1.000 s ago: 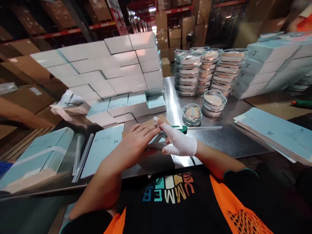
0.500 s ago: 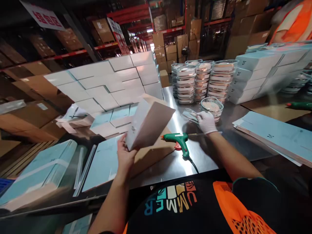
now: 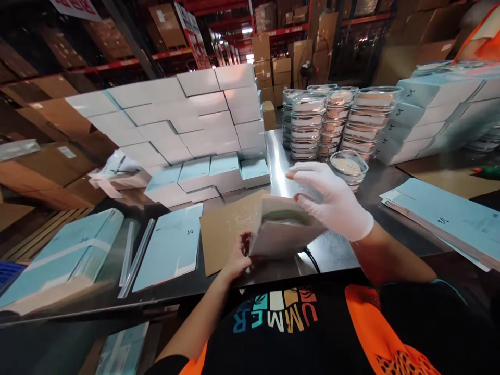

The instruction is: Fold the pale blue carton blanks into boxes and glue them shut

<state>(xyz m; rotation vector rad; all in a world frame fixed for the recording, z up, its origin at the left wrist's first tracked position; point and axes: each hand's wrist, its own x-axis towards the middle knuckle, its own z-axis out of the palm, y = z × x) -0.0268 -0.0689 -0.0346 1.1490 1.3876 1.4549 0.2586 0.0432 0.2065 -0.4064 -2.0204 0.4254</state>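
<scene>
At the steel table (image 3: 336, 255), left hand (image 3: 237, 260) grips an open carton (image 3: 283, 239), right hand (image 3: 334, 203) half-curled, hold unclear — likely loading, next needing steadiness.

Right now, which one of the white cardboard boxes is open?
The white cardboard box in the bare left hand: its upper side gapes, while the white boxes stacked beyond it look closed.

just one headcam here, pointing forward and down past the wearer's own shirt (image 3: 273, 349), workbench (image 3: 383, 221) pretty close below, red racks (image 3: 230, 23) way off up top
</scene>
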